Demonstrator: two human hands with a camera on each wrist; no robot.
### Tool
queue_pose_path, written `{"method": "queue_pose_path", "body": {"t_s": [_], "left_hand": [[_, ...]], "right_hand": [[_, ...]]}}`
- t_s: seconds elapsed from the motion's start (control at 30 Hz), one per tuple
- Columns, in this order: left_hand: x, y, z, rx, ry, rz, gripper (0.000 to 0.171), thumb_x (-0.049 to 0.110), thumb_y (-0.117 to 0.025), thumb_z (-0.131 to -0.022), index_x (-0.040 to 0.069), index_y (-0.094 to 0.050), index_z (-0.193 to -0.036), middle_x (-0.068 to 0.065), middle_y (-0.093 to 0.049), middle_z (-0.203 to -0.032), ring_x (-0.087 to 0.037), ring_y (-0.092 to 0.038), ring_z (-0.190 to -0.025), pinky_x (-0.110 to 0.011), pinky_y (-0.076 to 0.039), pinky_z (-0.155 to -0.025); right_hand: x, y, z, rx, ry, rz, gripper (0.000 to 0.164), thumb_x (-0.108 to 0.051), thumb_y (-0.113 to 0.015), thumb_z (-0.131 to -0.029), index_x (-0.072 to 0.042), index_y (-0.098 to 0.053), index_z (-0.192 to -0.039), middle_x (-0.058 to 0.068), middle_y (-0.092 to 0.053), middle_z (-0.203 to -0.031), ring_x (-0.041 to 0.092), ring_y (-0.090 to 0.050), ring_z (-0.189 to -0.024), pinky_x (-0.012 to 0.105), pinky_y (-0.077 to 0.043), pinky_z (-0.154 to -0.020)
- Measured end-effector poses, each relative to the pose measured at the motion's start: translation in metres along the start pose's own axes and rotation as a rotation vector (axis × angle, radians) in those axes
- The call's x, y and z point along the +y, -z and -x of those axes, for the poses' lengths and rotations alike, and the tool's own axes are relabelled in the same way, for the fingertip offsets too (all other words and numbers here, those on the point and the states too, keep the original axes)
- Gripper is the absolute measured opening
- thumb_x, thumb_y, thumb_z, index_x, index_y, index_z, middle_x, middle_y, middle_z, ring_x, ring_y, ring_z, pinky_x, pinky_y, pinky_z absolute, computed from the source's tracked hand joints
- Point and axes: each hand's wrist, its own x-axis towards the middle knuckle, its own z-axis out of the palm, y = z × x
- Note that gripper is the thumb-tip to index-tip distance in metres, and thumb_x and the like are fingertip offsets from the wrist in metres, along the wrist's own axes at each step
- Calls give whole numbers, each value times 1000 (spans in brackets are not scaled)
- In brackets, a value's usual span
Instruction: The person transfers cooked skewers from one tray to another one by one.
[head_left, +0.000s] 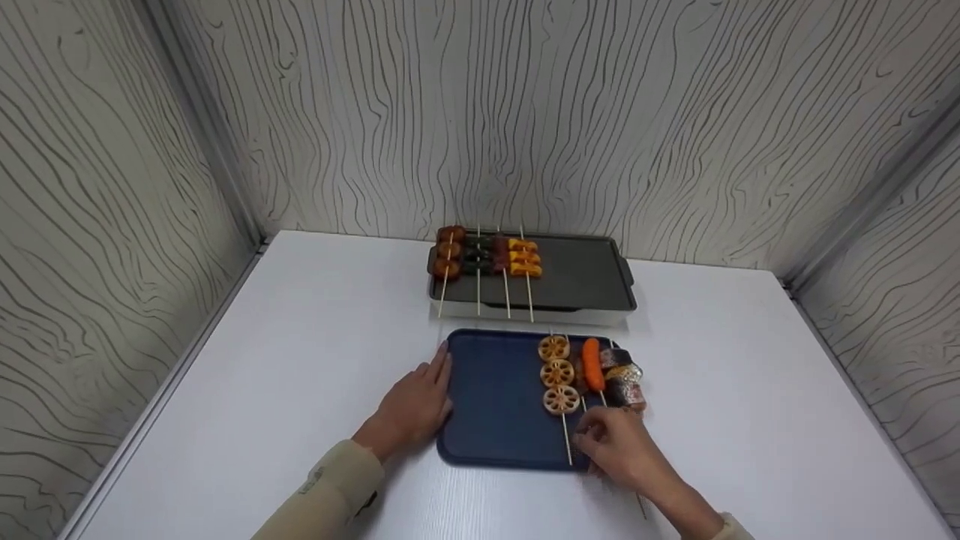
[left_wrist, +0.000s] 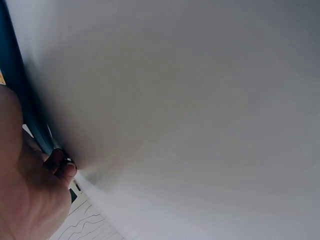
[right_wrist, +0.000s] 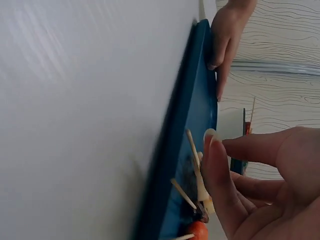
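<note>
My left hand (head_left: pixel 415 401) rests along the left rim of a blue tray (head_left: pixel 495 405), its fingers extended against the edge. My right hand (head_left: pixel 616 444) is over the tray's front right corner, thumb and index fingertips close together beside the bare stick of the lotus root skewer (head_left: pixel 561 400). In the right wrist view that stick's end (right_wrist: pixel 190 137) lies just beside the thumb, not between the fingertips. Right of the lotus root are a partly hidden brown skewer, an orange sausage skewer (head_left: pixel 592 365) and a skewer of dark, silvery chunks (head_left: pixel 624 379).
Behind the tray stands a dark grill plate (head_left: pixel 581 274) on a pale base. Skewers of brown balls (head_left: pixel 448 251), dark green pieces, dark red pieces and yellow pieces (head_left: pixel 524 259) lie on its left half. Wood-grain patterned panels (head_left: pixel 480 112) enclose the white table (head_left: pixel 300 337).
</note>
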Motion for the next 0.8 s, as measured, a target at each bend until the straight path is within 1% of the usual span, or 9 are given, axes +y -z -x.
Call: {"method": "queue_pose_path", "body": {"t_s": [0.1, 0.23, 0.43, 0.6, 0.67, 0.73, 0.8], "left_hand": [[0, -1, 0, 0, -6, -3, 63, 22, -45, -101, -10, -34, -154, -23, -28, -165, -32, -54, -125, -42, -49, -99], [0, 0, 1, -11, -6, 8, 62, 23, -43, -103, -10, -32, -155, -23, -25, -166, -31, -51, -129, -41, -47, -102], [1, 1, 1, -26, 6, 23, 62, 22, -42, -103, -10, -32, -155, -22, -23, -167, -31, -51, -129, -41, -47, -103], [1, 2, 1, -20, 1, 8, 62, 22, -43, -103, -10, -32, -155, -22, -24, -166, -31, -52, -127, -41, -47, -102], [1, 2, 1, -17, 0, 7, 62, 22, -43, -103, -10, -32, -155, -22, -24, -166, -31, -53, -127, -41, -48, -102], [1, 2, 1, -17, -2, 7, 63, 22, -43, -103, -10, -31, -155, -23, -24, -166, -31, -52, -127, -41, -48, -102], [1, 2, 1, -16, -6, 6, 63, 22, -43, -103, -11, -31, -155, -23, -24, -166, -31, -52, -127, -41, -48, -102]], "right_hand": [[-2, 14, 5, 74, 15, 40, 18, -5, -71, -92, 3, -68, -107, 4, -66, -81, 17, -64, -60, 29, -52, -52], [2, 34, 9, 142, -5, 84, 28, -5, -71, -92, 2, -64, -118, 3, -65, -84, 16, -61, -67, 28, -51, -55], [26, 55, 11, 164, -47, 165, 45, -8, -73, -91, 6, -50, -128, 7, -61, -92, 17, -62, -77, 30, -51, -61], [49, 63, 10, 166, -54, 223, 52, -10, -73, -92, 11, -44, -130, 11, -58, -94, 20, -61, -80, 35, -49, -65], [56, 64, 10, 150, -70, 199, 52, -8, -72, -93, 12, -43, -131, 11, -59, -92, 21, -62, -75, 35, -50, -63], [63, 64, 10, 121, -98, 148, 51, -7, -70, -93, 13, -42, -131, 12, -61, -91, 21, -64, -70, 35, -52, -60], [67, 63, 9, 92, -150, 81, 47, -6, -68, -94, 13, -44, -129, 12, -63, -90, 21, -66, -67, 35, -55, -57]]}}
